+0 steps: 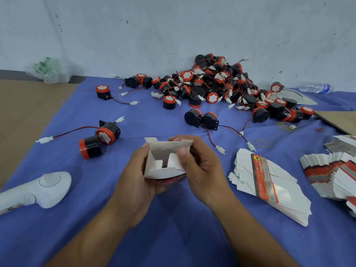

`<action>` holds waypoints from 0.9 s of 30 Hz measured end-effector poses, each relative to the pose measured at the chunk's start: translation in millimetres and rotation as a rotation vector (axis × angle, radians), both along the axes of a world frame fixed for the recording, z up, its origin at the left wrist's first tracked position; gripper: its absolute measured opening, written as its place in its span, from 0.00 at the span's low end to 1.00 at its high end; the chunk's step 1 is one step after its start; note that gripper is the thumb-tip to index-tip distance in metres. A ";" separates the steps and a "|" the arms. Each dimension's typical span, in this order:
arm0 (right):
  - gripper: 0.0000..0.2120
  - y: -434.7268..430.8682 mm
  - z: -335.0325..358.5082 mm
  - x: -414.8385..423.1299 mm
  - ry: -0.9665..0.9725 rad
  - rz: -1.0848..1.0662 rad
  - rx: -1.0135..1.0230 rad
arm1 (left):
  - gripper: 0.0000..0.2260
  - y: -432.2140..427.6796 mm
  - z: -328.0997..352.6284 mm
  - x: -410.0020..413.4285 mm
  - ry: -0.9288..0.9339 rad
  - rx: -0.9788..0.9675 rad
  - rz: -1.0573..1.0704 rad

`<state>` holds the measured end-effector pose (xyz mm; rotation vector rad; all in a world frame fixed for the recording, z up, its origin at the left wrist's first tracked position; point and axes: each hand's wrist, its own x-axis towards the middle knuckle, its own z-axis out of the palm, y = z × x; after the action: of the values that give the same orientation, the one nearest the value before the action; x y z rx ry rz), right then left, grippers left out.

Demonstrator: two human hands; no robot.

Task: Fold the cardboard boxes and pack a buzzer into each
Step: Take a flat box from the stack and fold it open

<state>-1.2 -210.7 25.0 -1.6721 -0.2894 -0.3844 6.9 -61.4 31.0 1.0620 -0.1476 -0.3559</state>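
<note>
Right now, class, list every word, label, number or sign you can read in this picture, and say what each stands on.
No text can be quoted.
Stack of flat boxes: red strip with yellow logo and print, too blurred to read.
Water bottle: blue label, too small to read.
Plastic bag: green print, blurred.
Open box: visible faces blank white.
</note>
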 end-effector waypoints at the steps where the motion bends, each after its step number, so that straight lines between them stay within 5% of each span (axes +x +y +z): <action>1: 0.12 -1.7 0.5 0.8 -0.023 -0.039 -0.018 | 0.27 -0.2 -0.4 -0.9 0.011 0.009 -0.038; 5: 0.06 -9.2 2.2 4.5 -0.099 -0.040 -0.109 | 0.29 -4.2 -1.0 -4.5 0.037 0.086 -0.053; 9: 0.12 -11.0 -1.3 1.5 -0.080 0.007 -0.282 | 0.21 1.3 0.8 0.6 0.064 -0.017 0.052; 13: 0.27 1.7 -4.5 -6.8 0.093 0.124 -0.151 | 0.16 1.8 -2.1 0.7 0.071 -0.102 0.127; 19: 0.31 20.4 -8.7 -2.5 0.147 0.025 -0.056 | 0.14 -6.0 -2.9 -1.2 -0.137 -0.190 0.277; 23: 0.37 20.4 -6.1 0.9 0.277 0.196 0.339 | 0.16 -15.6 -14.0 -8.8 -0.377 0.184 0.401; 27: 0.37 10.5 -6.2 6.0 0.302 0.168 0.364 | 0.22 -7.1 -18.8 -7.3 -0.573 0.619 0.411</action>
<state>4.7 -200.2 18.8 -1.3133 -0.1233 -0.0496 -0.4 -68.6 12.1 1.7521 -0.3358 0.3107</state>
